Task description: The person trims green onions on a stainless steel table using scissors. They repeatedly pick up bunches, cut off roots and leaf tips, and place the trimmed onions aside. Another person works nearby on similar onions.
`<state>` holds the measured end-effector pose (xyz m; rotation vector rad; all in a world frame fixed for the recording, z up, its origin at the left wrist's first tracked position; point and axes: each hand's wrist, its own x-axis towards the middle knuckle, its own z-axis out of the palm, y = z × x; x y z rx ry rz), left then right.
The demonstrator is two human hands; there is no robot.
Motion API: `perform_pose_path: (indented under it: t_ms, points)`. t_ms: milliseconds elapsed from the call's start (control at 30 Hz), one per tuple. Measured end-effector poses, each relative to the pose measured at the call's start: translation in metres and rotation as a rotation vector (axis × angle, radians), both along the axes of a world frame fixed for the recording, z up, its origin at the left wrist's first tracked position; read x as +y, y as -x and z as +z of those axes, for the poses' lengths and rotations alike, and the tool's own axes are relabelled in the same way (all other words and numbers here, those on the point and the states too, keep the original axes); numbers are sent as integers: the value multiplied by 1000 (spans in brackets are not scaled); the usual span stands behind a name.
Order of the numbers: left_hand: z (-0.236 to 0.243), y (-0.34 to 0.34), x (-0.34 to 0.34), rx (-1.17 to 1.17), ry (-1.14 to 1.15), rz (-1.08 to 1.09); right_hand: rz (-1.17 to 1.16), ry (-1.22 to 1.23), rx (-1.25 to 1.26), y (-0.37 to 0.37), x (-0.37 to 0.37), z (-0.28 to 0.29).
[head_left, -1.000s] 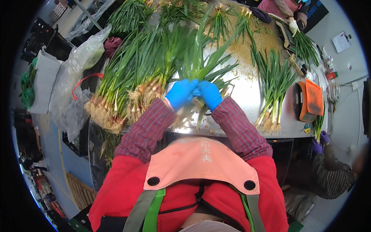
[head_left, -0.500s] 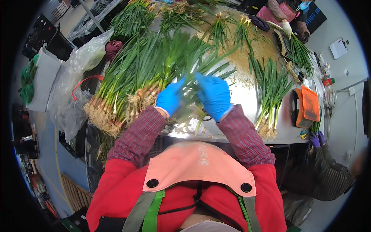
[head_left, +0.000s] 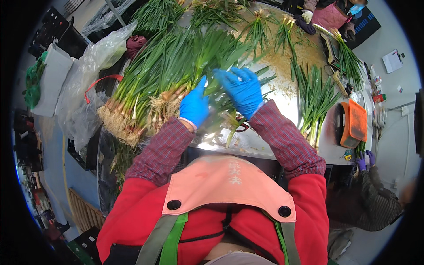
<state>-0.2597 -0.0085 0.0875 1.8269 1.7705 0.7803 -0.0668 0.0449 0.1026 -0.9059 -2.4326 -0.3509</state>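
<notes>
My left hand [head_left: 194, 106], in a blue glove, is closed around leafy green stalks [head_left: 214, 90], thumb pointing up. My right hand [head_left: 238, 88], also blue-gloved, is slightly higher and to the right, fingers apart and bent over the leaves. A large heap of green onions [head_left: 145, 84] with pale rooty bulbs [head_left: 123, 121] lies beside my left hand. Below my hands are loose trimmings [head_left: 229, 132] and a dark red looped object [head_left: 243, 127], partly hidden.
The curved steel table [head_left: 278, 148] also bears another bunch [head_left: 313, 106], orange-topped scales [head_left: 355, 119] and small bunches [head_left: 258, 33]. A plastic bag [head_left: 79, 106] hangs at left. Co-workers are at the top right [head_left: 331, 15] and lower right [head_left: 375, 203].
My hands have moved apart from together at centre: the left down and left, the right upward, its fingers now spreading. The upper co-worker's white-gloved hand has moved left, away from the bunch it held.
</notes>
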Motion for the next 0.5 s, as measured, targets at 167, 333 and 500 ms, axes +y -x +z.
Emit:
perform_pose_path:
  t_ms: [167, 333, 500]
  points:
    - [11, -9, -5, -16, -176, 3, -49, 25, -79, 8, 10, 1]
    - [13, 9, 12, -236, 203, 16, -163, -21, -84, -21, 7, 4]
    - [-8, 16, 9, -164, 105, -165, -356, 134, -117, -34, -1, 0]
